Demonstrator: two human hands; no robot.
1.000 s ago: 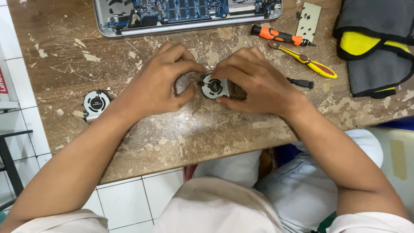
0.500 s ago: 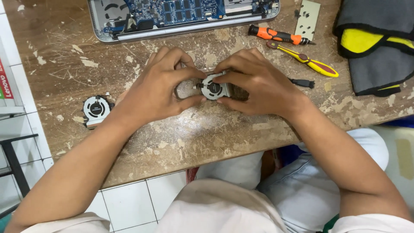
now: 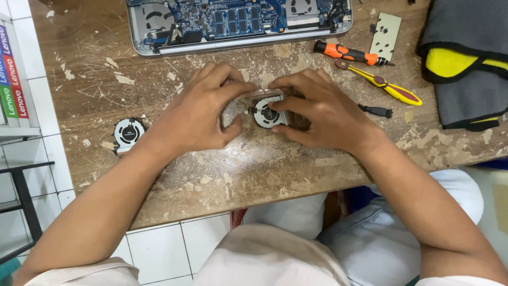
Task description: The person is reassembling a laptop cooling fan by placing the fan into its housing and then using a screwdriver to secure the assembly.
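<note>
Wood: scarred bench point(image 3: 159, 74), paint flaking, seen from the head camera.
Fan: small round fan point(image 3: 267, 112) at mid-bench, between both hands.
Left hand: left hand point(image 3: 203, 114) curled, fingertips pinching the fan's left edge.
Right hand: right hand point(image 3: 323, 114) curled, fingers pressing the fan's right side.
Spare: second fan point(image 3: 128, 133) lying apart, far left.
Behind: opened laptop point(image 3: 238, 21).
Tools: orange screwdriver point(image 3: 349, 54), yellow tweezers point(image 3: 383, 85), right of the hands.

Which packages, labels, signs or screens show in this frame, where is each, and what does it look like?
Printed panel: far left edge, beside the workbench; a tall upright white board with slanted stripes in purple, blue, green and red.
Screens: none; the opened laptop at the top shows only its blue circuit board.
Packages: none visible.
</note>
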